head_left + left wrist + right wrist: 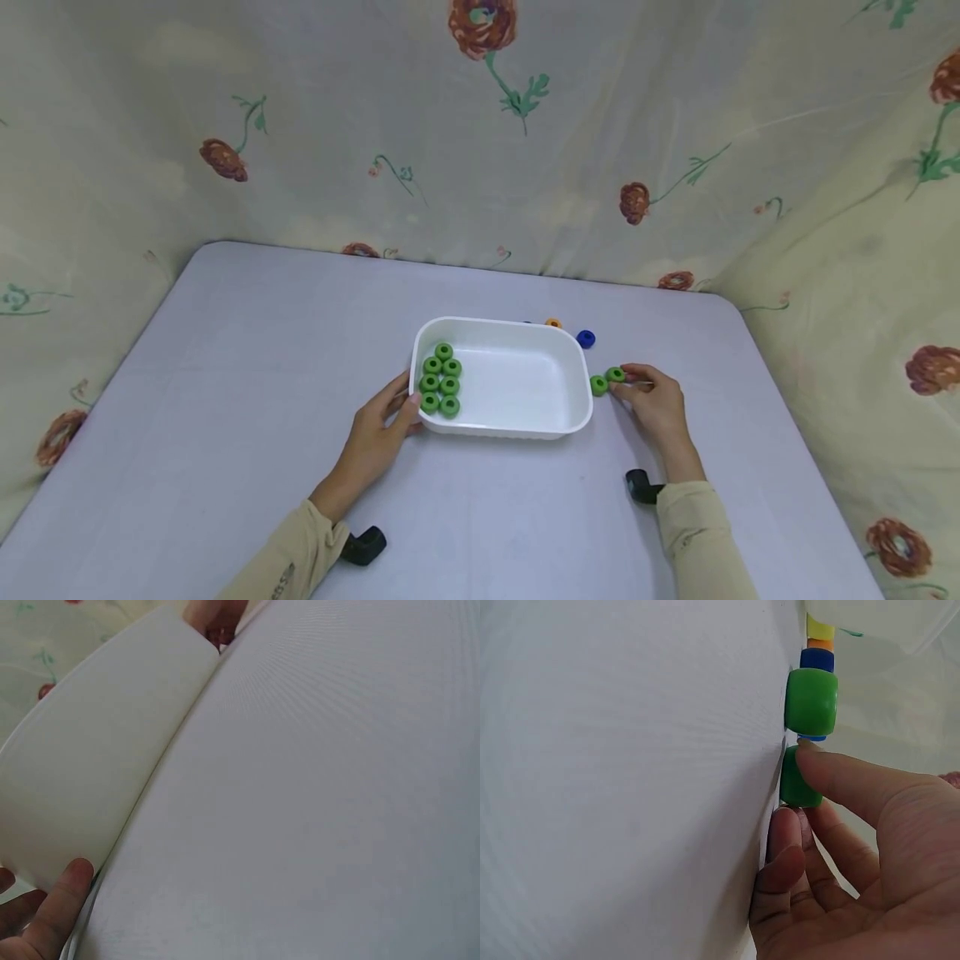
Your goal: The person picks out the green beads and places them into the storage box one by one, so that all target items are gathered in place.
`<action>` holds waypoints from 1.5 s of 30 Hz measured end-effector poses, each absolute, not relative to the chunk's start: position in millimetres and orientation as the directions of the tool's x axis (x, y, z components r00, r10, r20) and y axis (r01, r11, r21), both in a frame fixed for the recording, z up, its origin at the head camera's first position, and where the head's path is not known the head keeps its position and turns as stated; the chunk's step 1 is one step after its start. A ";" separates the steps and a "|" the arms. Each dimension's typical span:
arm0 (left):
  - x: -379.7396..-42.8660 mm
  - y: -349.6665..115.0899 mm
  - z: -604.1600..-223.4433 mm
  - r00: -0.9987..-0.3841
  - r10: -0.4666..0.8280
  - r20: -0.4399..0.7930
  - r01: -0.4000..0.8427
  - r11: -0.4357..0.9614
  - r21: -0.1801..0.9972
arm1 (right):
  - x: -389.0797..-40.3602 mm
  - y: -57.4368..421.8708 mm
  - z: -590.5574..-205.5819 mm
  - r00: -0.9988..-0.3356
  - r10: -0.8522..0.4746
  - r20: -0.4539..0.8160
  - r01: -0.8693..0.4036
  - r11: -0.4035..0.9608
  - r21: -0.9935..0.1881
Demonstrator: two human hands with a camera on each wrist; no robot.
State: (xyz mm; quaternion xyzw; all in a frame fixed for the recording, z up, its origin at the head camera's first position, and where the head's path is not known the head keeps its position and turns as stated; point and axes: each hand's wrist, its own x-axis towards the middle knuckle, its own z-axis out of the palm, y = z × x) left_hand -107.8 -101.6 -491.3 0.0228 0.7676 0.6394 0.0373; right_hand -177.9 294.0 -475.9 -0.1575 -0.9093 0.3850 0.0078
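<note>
A white plastic tray (517,387) stands on the table, with several green ring-shaped beads (450,386) grouped at its left end. My left hand (381,427) grips that end, thumb over the rim and fingers along the outer wall. The left wrist view shows its fingers (64,907) against the tray's side wall (112,757). Just right of the tray, my right hand (660,410) pinches a green bead (616,374) between thumb and fingers, low at the tabletop. A second green bead (598,385) lies between that one and the tray.
Behind the tray's back right corner are a blue bead (586,339) and an orange bead (553,322), the latter partly hidden by the rim. In the right wrist view a yellow bead (820,630) shows too. A flowered cloth (420,133) hangs behind the table (300,333).
</note>
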 end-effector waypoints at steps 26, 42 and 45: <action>-106.4 -102.3 -494.5 -0.996 0.086 -0.018 -0.004 0.162 0.987 | -178.9 293.2 -483.1 -0.940 0.323 -0.115 0.307 0.646 -0.699; -107.5 -102.7 -496.7 -0.996 0.088 -0.011 0.003 0.161 0.987 | -178.8 291.7 -484.0 -0.939 0.325 -0.110 0.302 0.634 -0.712; -108.1 -102.5 -496.9 -0.996 0.086 -0.009 0.005 0.163 0.987 | -177.8 290.4 -482.9 -0.937 0.331 -0.112 0.305 0.620 -0.722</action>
